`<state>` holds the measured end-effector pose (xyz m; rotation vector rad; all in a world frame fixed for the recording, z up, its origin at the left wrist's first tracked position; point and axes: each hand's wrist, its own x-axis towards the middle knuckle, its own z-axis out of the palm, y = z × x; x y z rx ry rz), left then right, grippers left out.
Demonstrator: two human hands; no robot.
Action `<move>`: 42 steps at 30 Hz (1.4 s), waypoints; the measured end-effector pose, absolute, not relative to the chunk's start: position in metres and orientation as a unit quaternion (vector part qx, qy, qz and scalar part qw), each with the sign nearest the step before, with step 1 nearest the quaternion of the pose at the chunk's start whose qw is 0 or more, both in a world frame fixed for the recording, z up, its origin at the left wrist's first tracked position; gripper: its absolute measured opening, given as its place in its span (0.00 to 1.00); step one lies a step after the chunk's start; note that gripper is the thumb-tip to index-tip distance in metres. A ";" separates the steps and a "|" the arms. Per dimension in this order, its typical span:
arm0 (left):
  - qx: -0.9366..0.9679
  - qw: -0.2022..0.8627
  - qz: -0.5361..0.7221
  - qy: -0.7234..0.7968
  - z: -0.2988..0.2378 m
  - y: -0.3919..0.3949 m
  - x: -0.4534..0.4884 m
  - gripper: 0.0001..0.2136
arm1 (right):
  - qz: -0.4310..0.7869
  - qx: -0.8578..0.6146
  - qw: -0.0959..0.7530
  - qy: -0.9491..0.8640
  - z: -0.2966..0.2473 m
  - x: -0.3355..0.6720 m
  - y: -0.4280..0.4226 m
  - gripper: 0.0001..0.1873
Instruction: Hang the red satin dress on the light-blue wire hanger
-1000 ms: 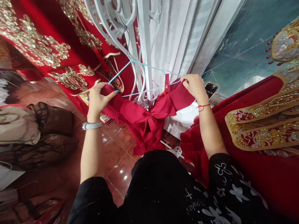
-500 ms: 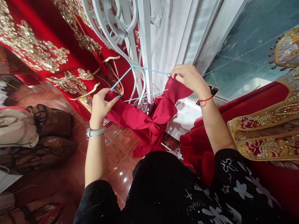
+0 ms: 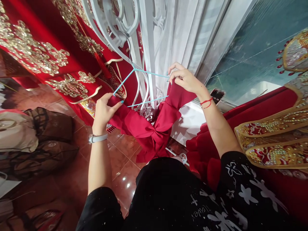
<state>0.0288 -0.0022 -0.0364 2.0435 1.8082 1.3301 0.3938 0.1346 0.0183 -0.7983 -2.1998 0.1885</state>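
Observation:
A red garment (image 3: 144,128), gathered at its middle, hangs from a light blue wire hanger (image 3: 124,82) in front of me. My left hand (image 3: 104,109) pinches the garment's left end together with the hanger's left corner, its thumb lying along the cloth. At the other corner, my right hand (image 3: 184,78) has its fingers curled over the hanger and the garment's right end. The hanger's top meets the curved white metalwork, though its hook is hard to make out. Below the gather, the cloth drops in loose folds.
The white ornate metal rack (image 3: 146,48) stands just ahead, beside white curtains (image 3: 178,38). Red gowns with gold beading (image 3: 33,48) hang at left, and a gold-embroidered garment (image 3: 271,150) lies at right. Brown bags (image 3: 48,128) sit at left. A phone (image 3: 217,95) lies beyond my right wrist.
My right hand has shifted slightly left and its fingers have lifted and bent over the hanger's corner. My left hand keeps its pinch almost in place.

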 end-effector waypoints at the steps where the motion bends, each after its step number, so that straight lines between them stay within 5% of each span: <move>1: 0.674 0.052 0.429 0.600 -0.035 -0.002 0.029 0.16 | 0.062 -0.298 0.362 -0.881 0.020 0.393 0.130 0.14; 10: 0.674 0.005 0.398 0.622 -0.032 -0.006 0.029 0.18 | -0.038 -0.350 0.218 -0.910 0.005 0.376 0.125 0.21; 20: 0.638 -0.054 0.405 0.653 -0.052 -0.010 0.035 0.28 | 0.010 -0.416 0.358 -0.836 -0.024 0.369 0.115 0.17; 26: 0.604 -0.044 0.430 0.669 -0.055 -0.020 0.040 0.30 | 0.046 -0.456 0.482 -0.747 -0.049 0.373 0.102 0.30; 33: 0.504 -0.067 0.409 0.758 -0.040 -0.005 0.066 0.20 | -0.023 -0.606 0.360 -0.710 -0.029 0.331 0.084 0.24; 42: 0.574 -0.026 0.398 0.715 -0.039 -0.019 0.047 0.28 | 0.037 -0.593 0.323 -0.737 -0.012 0.351 0.080 0.21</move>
